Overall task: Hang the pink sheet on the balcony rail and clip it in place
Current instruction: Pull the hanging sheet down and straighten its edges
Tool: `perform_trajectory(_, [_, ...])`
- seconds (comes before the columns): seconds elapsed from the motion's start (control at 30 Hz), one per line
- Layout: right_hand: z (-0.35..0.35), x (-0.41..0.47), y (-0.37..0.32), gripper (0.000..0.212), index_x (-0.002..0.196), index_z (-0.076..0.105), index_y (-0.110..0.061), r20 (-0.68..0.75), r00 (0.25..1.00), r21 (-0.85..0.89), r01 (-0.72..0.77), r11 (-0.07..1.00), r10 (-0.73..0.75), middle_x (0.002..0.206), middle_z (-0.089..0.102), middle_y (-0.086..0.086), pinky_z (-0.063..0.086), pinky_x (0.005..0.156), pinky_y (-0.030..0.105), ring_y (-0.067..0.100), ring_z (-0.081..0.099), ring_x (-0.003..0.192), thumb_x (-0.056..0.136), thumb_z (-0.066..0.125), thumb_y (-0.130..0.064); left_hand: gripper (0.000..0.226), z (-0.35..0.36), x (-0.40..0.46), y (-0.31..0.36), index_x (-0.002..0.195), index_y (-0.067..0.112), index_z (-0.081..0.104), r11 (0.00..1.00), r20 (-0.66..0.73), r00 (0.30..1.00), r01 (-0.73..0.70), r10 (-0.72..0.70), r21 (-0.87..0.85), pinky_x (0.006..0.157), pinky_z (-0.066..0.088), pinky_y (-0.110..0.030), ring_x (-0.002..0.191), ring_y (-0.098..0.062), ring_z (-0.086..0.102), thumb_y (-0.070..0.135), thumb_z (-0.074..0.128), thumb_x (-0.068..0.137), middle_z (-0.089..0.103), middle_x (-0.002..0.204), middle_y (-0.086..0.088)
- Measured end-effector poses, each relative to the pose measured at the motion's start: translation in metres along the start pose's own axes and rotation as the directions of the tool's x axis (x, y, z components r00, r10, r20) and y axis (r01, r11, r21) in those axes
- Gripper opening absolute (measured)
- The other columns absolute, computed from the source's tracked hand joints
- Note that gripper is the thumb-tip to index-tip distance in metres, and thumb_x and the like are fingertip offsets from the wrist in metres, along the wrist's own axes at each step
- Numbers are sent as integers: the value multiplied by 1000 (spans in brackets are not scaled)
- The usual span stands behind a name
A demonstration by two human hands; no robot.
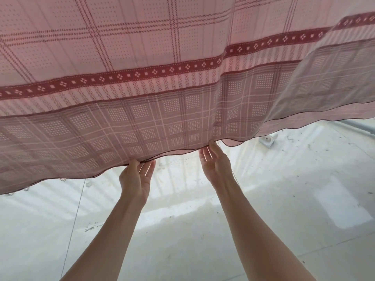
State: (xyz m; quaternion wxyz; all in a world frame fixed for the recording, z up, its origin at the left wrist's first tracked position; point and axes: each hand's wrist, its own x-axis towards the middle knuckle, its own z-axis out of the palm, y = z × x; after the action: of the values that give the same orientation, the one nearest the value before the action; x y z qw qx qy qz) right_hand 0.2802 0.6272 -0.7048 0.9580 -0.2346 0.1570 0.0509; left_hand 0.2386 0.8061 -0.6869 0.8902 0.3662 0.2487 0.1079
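The pink sheet fills the upper half of the view, checked with a dark red patterned band, hanging doubled so a second layer shows through near its lower hem. My left hand reaches up, palm toward me, fingertips touching the hem from below. My right hand does the same a little to the right, thumb and fingers at the hem edge. Whether either hand pinches the cloth is unclear. The balcony rail and any clips are hidden behind the sheet.
Pale tiled floor lies below, speckled with dirt and crossed by striped shadows of bars. A small white plastic object sits on the floor at right, just under the sheet's hem.
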Motion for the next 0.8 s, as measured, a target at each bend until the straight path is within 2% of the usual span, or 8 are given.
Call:
perform_trajectory(0.1, [-13, -5, -16, 24, 112, 63, -21, 97, 992, -81, -75, 994, 83, 127, 56, 1, 47, 93, 36, 15, 51, 120, 88, 58, -22, 16, 14, -10, -11, 84, 17, 59, 982, 234, 963, 159, -131, -104, 90, 49, -45, 106, -20, 61, 8, 47, 90, 64, 97, -1])
perform_trajectory(0.2, [-19, -6, -39, 46, 125, 55, -26, 109, 993, -21, -47, 999, 49, 136, 49, 3, 47, 92, 43, 19, 46, 125, 83, 63, -43, 15, 42, -19, -30, 81, 22, 64, 974, 327, 921, 225, -209, -11, 94, 46, -46, 104, -15, 61, 12, 55, 87, 66, 90, 6])
perform_trajectory(0.33, [-22, -6, -70, 55, 130, 52, -29, 87, 996, -47, -16, 999, 20, 138, 46, 2, 48, 91, 44, 23, 43, 127, 81, 60, -53, 15, 70, -27, -61, 98, 19, 65, 965, 226, 939, 260, -259, 29, 93, 46, -42, 109, -16, 57, 13, 62, 85, 64, 111, 4])
perform_trajectory(0.43, [-36, -10, -87, 58, 126, 57, -22, 67, 996, -218, -48, 975, 64, 133, 54, 5, 50, 92, 46, 27, 52, 122, 78, 61, -55, 14, 70, -21, -69, 96, 16, 65, 978, 139, 968, 209, -208, 14, 88, 50, -38, 103, -16, 61, 10, 64, 83, 65, 103, 3])
perform_trajectory(0.5, [-49, -15, -100, 61, 115, 62, -14, -37, 999, -345, -35, 938, 24, 120, 61, 5, 53, 88, 42, 23, 59, 111, 76, 58, -62, 12, 67, -11, -64, 92, 17, 64, 988, 115, 982, 147, -152, 55, 84, 50, -34, 95, -12, 64, 8, 62, 85, 67, 94, 5])
perform_trajectory(0.57, [-56, -16, -115, 57, 96, 66, -13, -155, 982, -456, 25, 890, -107, 92, 60, 1, 52, 78, 32, 14, 60, 85, 78, 53, -65, 12, 64, -1, -57, 92, 18, 63, 991, 93, 990, 96, -105, 98, 79, 48, -30, 89, -8, 65, 7, 60, 86, 67, 92, 6])
perform_trajectory(0.63, [-53, -10, -133, 52, 95, 64, -13, -172, 971, -464, 67, 883, -164, 79, 53, 0, 50, 71, 28, 13, 54, 72, 83, 51, -61, 12, 63, 6, -52, 90, 18, 62, 990, 75, 994, 69, -79, 127, 77, 48, -27, 86, -7, 64, 8, 59, 87, 66, 92, 7])
perform_trajectory(0.8, [-25, 18, -170, 57, 119, 46, -8, -134, 988, -398, 18, 917, -78, 112, 58, 9, 50, 82, 41, 22, 57, 103, 86, 55, -53, 10, 69, 12, -53, 92, 17, 61, 994, 15, 996, 81, -82, 75, 76, 48, -27, 89, -7, 62, 9, 61, 86, 64, 95, 5])
